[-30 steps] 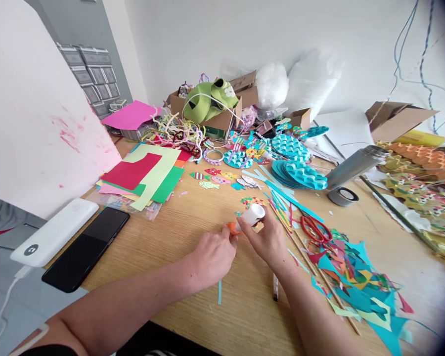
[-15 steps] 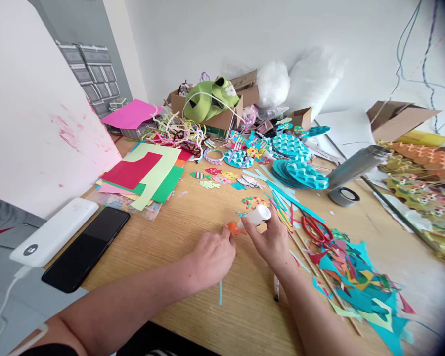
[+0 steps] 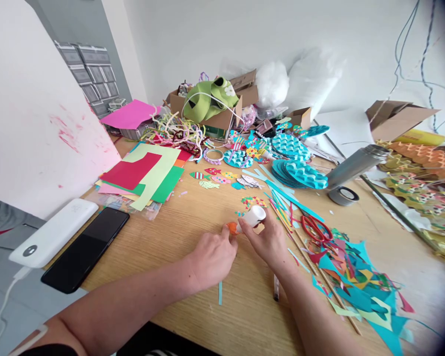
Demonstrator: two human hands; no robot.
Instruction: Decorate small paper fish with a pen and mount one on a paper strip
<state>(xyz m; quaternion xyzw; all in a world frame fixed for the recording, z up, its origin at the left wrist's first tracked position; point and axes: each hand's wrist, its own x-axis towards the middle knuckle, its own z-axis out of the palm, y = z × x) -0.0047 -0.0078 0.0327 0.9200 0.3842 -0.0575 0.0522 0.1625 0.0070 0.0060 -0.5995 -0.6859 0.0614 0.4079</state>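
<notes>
Far left on your wooden worktop [image 3: 163, 242], a white rounded power bank [image 3: 54, 232] lies beside a black flat phone [image 3: 85, 249]. Next along, red, pale-green and green paper sheets [image 3: 163, 170] sit in an overlapping stack. Here's your left hand [image 3: 214, 257], fingers curled, pinching a small orange paper piece [image 3: 232, 228] just past the fingertips, near the middle of the worktop. A thin light-blue paper strip [image 3: 220, 293] pokes out below that hand. And your right hand [image 3: 270, 242] grips a white plastic bottle [image 3: 253, 216], tilted, base up, its lower end right at the orange piece; whether they touch, you can't tell from here. Further right come red-handled scissors [image 3: 316, 229], then a heap of mostly turquoise paper scraps [image 3: 371, 291].
</notes>
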